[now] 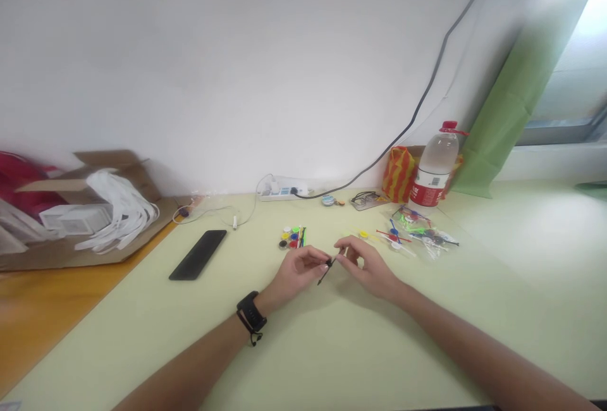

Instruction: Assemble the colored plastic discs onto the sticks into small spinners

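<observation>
Near the middle of the table, a thin black stick (322, 279) with a small dark piece on it is held at a slant between my hands. The fingertips of my left hand (298, 272) pinch the dark piece. My right hand (367, 265) pinches the upper end of the stick, partly hiding it. Behind my left hand lie small round discs (293, 236) in several colours, beside a row of thin coloured sticks (301, 238). Beyond my right hand, a yellow disc piece (363, 234) and loose coloured stick pieces (394, 233) lie on the table.
A black phone-like slab (198, 255) lies at left. By the wall are a power strip (283, 191) with cables and a small round tin (327, 200). A large bottle (434, 167) stands at right near a plastic bag of pieces (429, 237). An open cardboard box (118, 164) is at far left.
</observation>
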### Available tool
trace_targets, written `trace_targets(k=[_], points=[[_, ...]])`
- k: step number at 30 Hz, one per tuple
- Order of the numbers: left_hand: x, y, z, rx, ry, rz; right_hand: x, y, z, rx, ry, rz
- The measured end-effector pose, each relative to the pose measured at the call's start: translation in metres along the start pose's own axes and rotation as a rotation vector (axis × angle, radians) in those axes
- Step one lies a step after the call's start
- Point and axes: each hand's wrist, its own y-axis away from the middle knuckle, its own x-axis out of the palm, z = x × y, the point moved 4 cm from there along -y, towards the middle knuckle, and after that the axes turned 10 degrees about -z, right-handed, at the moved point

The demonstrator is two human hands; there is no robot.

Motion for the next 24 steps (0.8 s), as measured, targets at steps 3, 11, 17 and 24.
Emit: trace_targets(k=[3,11,17,24], points=[[-0.002,-0.002,0.003,-0.060,0.030,-0.033,-0.004,-0.003,0.000,0.003,-0.042,-0.090],[-0.001,-0.004,0.005,-0.157,0.112,-0.081,-0.002,-0.001,0.002,0.080,-0.171,-0.006],[-0.004,-0.005,0.008,-0.144,0.096,-0.120,0.005,0.001,-0.001,0.218,-0.249,0.116],[-0.005,-0.005,0.010,-0.146,0.095,-0.154,-0.008,-0.008,-0.003,0.271,-0.287,0.071]])
